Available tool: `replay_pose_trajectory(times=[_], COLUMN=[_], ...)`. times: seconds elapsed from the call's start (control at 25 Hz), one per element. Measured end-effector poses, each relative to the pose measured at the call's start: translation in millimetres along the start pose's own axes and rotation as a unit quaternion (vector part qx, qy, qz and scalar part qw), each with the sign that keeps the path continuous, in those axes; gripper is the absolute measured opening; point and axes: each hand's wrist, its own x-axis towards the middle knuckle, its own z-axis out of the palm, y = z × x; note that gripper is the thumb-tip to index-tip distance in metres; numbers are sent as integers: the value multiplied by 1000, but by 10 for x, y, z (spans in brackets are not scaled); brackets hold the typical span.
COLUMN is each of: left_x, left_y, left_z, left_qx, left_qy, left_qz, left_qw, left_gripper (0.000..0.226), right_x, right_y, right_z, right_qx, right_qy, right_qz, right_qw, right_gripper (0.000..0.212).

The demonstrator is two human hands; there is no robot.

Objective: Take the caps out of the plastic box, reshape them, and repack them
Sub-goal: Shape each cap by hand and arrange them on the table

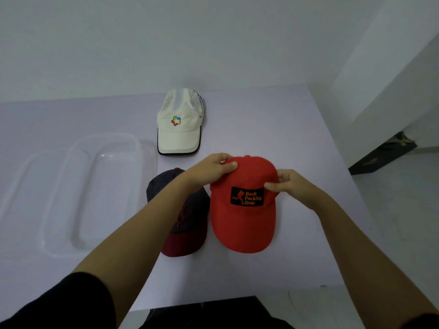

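Between the left hand [209, 170] and right hand [293, 185], both pinching its crown, the red cap [242, 219] lies brim toward the person.

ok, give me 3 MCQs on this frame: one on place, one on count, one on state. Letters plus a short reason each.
1. Where is the white cap relative to the red cap?
A. farther from the person
B. inside the box
C. under the red cap

2. How many caps are on the table?
A. two
B. three
C. four

3. What is the state of the red cap?
A. lying untouched
B. packed in the box
C. held at the crown by both hands

Answers:
1 A, it lies beyond the red cap, near the table's far edge.
2 B, white, red and a dark cap.
3 C, the left hand and right hand grip its crown; the clear box holds no caps.
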Motion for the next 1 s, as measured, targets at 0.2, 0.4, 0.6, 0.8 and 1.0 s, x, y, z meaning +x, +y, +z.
replay_pose_trajectory(times=[0.2, 0.4, 0.6, 0.8, 1.0], left_x=[247, 375, 408, 307, 248], left_y=[-321, -323, -287, -158, 217], left_z=[288, 249, 331, 125, -621], left_qx=[50, 271, 345, 283, 304], left_qy=[28, 121, 138, 171, 254], left_qz=[-91, -50, -79, -63, 34], left_qw=[994, 954, 925, 942, 918], left_gripper=[36, 26, 31, 39, 33], right_x=[262, 365, 415, 386, 660], right_y=[285, 345, 384, 261, -331], right_z=[-100, -167, -55, -122, -36], right_qx=[-102, -125, -63, -228, -257], right_qy=[-2, -33, 5, 43, 158], right_qz=[125, 194, 171, 145, -37], right_qw=[987, 972, 983, 962, 953], right_gripper=[20, 25, 30, 62, 55])
